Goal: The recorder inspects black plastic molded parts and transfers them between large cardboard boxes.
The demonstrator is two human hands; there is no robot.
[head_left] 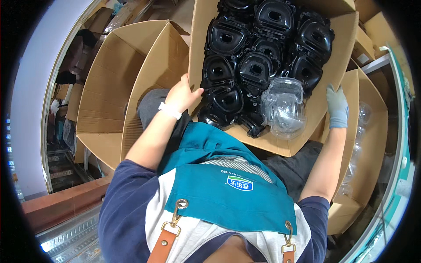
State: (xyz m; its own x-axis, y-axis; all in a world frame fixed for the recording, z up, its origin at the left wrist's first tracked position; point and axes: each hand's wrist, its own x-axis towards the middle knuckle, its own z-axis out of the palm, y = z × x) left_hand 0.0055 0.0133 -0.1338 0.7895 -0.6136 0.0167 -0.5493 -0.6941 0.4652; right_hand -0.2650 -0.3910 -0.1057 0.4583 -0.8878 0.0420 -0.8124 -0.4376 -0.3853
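A large cardboard box (199, 33) rests in front of me, tilted toward my lap. Glossy black plastic housings (255, 70) with small oval openings fill it in rows. On top, near the front right, lies a clear plastic part (284, 107), rounded like a cup or shell. My left hand (183, 94), bare with a white band at the wrist, grips the box's left wall, thumb over the edge. My right hand (337, 105), in a grey glove, is closed on the right wall near its front corner. Some of its fingers are hidden behind the cardboard.
Open cardboard boxes (109, 79) stand to my left. Another box (351, 210) at my right holds clear plastic parts (356, 153). A teal-edged frame (397, 83) rises at the far right. Metal rollers (72, 236) and a reddish beam (66, 201) run at the lower left.
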